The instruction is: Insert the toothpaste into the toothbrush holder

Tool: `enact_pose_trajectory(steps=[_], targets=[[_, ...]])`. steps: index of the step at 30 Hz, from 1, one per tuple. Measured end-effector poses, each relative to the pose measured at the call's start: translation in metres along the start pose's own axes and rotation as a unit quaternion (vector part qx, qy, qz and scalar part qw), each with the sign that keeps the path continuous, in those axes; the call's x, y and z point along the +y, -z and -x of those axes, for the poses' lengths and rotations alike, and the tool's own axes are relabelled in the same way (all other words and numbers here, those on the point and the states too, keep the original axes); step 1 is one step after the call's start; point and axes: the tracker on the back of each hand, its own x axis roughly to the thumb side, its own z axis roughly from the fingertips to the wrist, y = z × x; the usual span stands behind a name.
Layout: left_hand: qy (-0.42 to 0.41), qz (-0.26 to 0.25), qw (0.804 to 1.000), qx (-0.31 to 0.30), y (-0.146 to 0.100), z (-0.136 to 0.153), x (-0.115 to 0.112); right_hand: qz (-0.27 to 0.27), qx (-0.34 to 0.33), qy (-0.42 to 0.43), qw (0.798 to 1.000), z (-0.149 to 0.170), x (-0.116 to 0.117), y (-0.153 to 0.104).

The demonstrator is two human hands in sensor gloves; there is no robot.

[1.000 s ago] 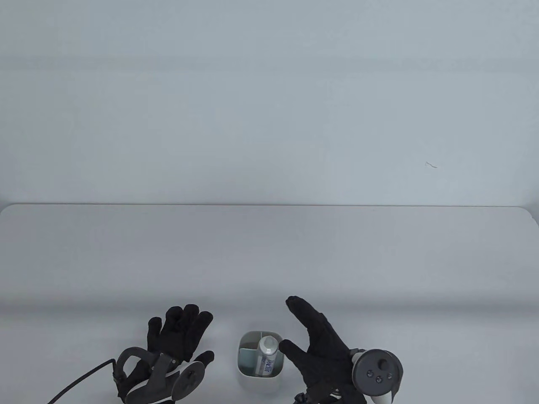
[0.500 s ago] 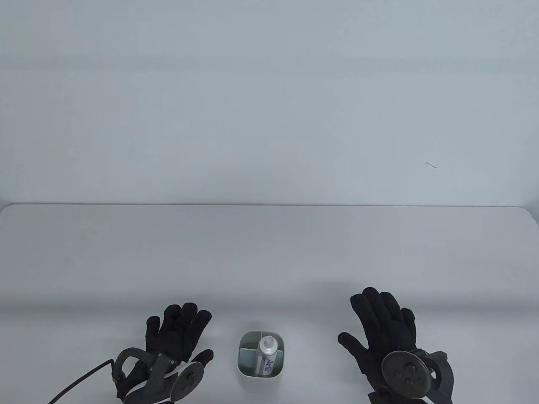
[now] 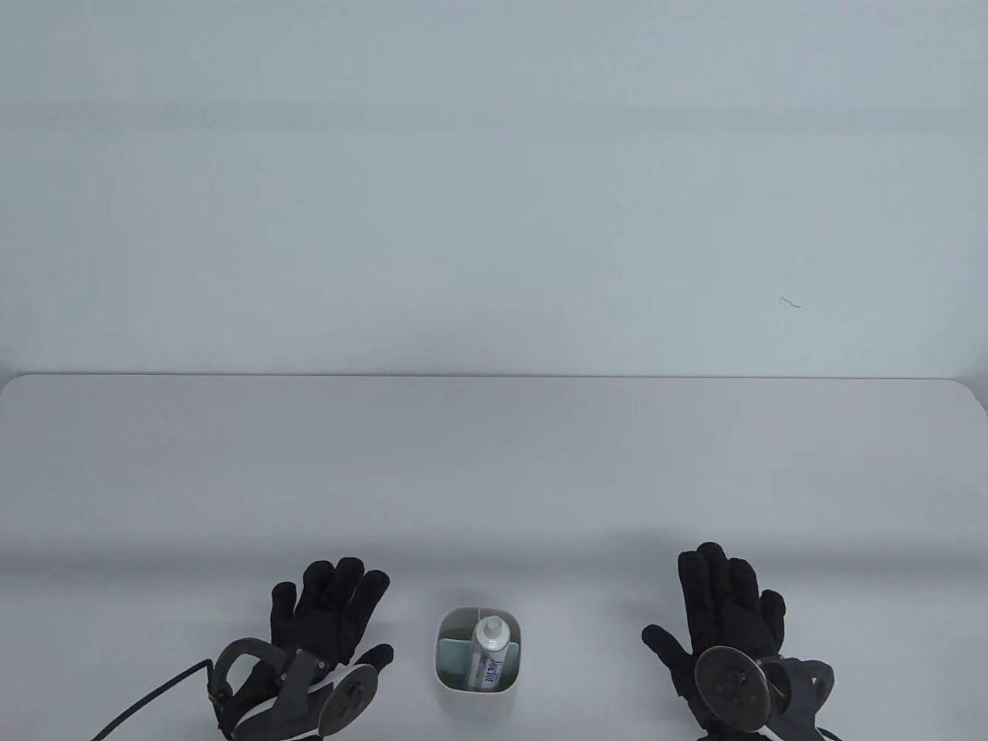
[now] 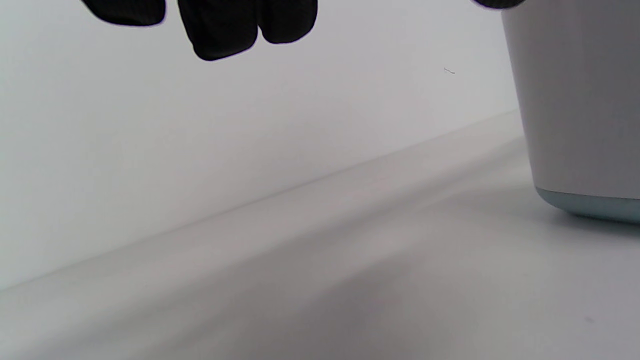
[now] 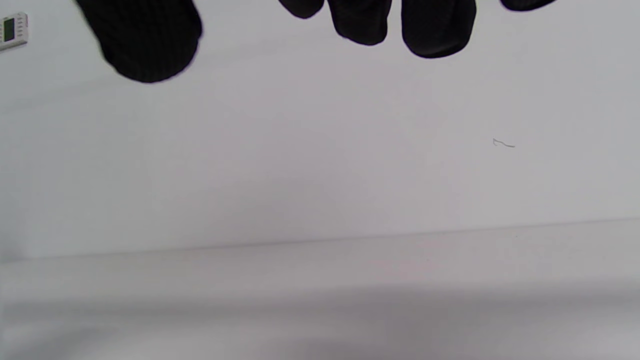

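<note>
A white toothbrush holder [image 3: 446, 679] stands near the table's front edge. A white toothpaste tube [image 3: 488, 652] stands inside it, cap up, in the right compartment. My left hand [image 3: 328, 610] lies open and flat on the table left of the holder, apart from it. My right hand [image 3: 714, 606] lies open and flat to the right of the holder, well apart from it. In the left wrist view the holder's wall [image 4: 575, 100] shows at the right and my fingertips [image 4: 220, 30] hang in at the top. In the right wrist view my fingertips [image 5: 435, 25] hang over bare table.
The white table [image 3: 494, 478] ends at a far edge against a pale wall. A black cable [image 3: 147, 698] runs from the left tracker to the bottom left. A small wall panel [image 5: 12, 30] shows at the right wrist view's top left.
My right hand drew away from the toothpaste in the holder, moved to the right and turned palm down onto the table. The left hand and the holder stayed still.
</note>
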Motion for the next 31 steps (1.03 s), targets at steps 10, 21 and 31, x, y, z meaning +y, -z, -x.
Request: enact_pose_trajectory(steps=[10,21,31], targets=[[-0.001,0.003,1.000,-0.004,0.0006,-0.0008,-0.0008,-0.009,-0.007,0.000,1.000,-0.0025,0.0018,0.0007],[-0.001,-0.001,1.000,-0.001,-0.0002,0.0000,-0.0005,0.002,-0.007,0.001,1.000,-0.0028,0.0010,-0.0005],[-0.001,0.000,1.000,-0.002,-0.0003,0.0000,-0.0005,0.001,-0.007,0.000,1.000,-0.0028,0.0011,-0.0008]])
